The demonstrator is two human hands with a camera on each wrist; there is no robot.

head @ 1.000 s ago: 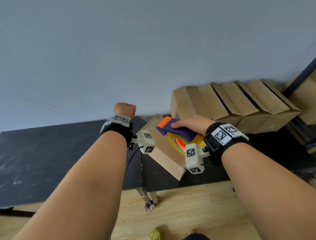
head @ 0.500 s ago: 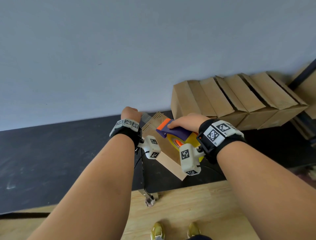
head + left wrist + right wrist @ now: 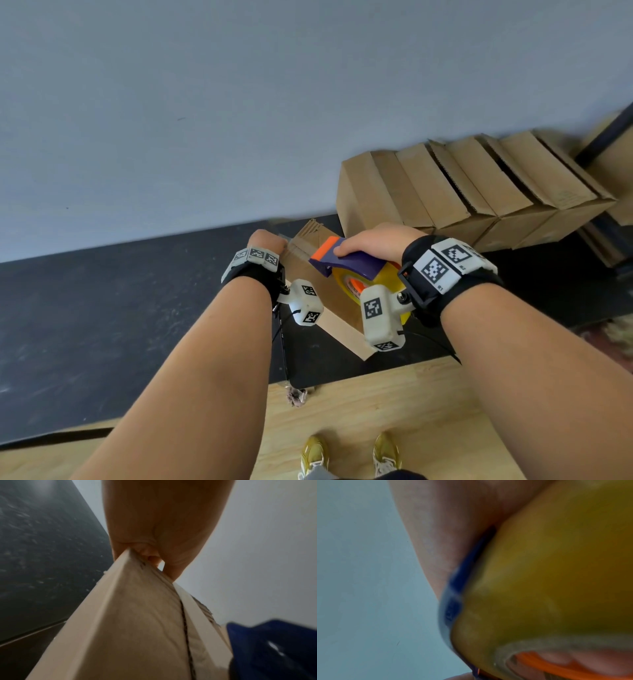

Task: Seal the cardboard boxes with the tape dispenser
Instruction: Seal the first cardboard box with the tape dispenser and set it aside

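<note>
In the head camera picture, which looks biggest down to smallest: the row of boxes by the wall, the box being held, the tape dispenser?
1. Row of boxes.
2. Held box, partly hidden.
3. Tape dispenser, similar, uncertain.

Both forearms bare, reaching fwd and converging, each w/ a black wrist strap carrying white marker blocks and a white cam pod on the inner side. L hand [image 3: 267,241] is farther out, knuckles up; in the L wrist view its fingers [image 3: 173,555] curl down over the far top edge of a box [image 3: 329,298] and grip it, thumb side not clear. R hand [image 3: 373,241] sits palm-down on top of the tape dispenser [image 3: 352,265], fingers wrapped over the handle, index stretched toward the orange front end; R wrist view shows palm tight against the roll, blurred. R wrist is slightly nearer the body than L. Hands close together, not touching.
</note>
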